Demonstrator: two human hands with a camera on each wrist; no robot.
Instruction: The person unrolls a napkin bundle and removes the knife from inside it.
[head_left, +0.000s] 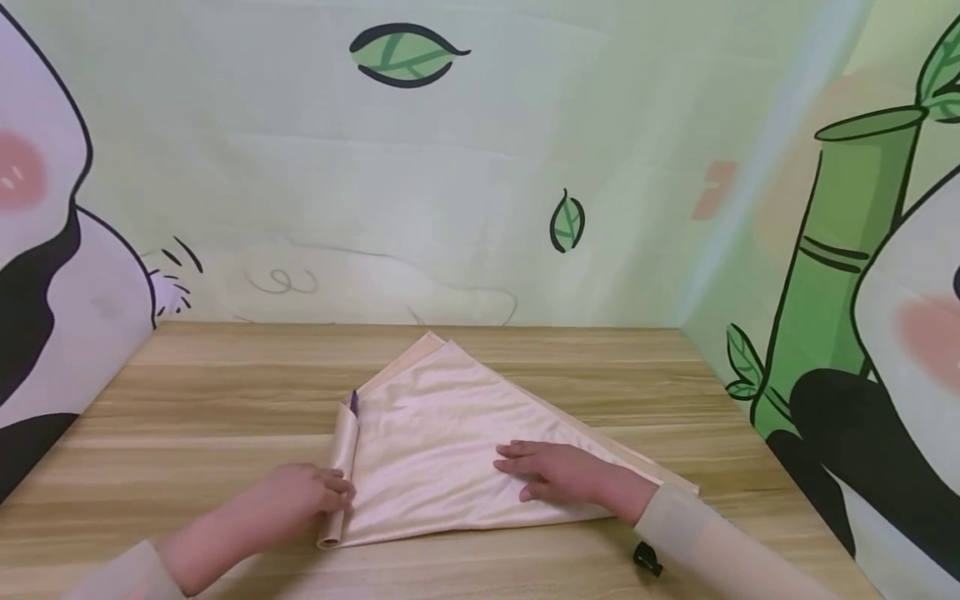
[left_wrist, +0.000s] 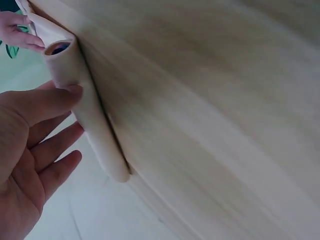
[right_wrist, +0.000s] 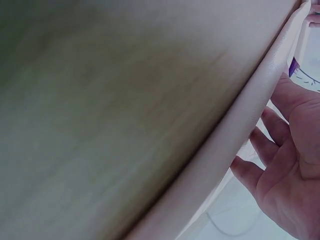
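Note:
A pale pink satiny cloth (head_left: 450,433), folded into a triangle, lies on the wooden table with its layers showing along the far edges. Its left end is wound into a narrow roll (head_left: 345,442), and a dark purple tip (head_left: 355,402) pokes out of the far end. My left hand (head_left: 300,500) holds this roll near its front end; in the left wrist view the thumb lies on one side and fingers reach behind. My right hand (head_left: 558,473) rests on the cloth right of the middle with fingers spread, reaching from the right over the front edge.
A small black object (head_left: 647,558) lies on the table (head_left: 225,375) near the right forearm, in front of the cloth. Behind and beside the table stand light green walls (head_left: 480,167) printed with leaves, bamboo and pandas.

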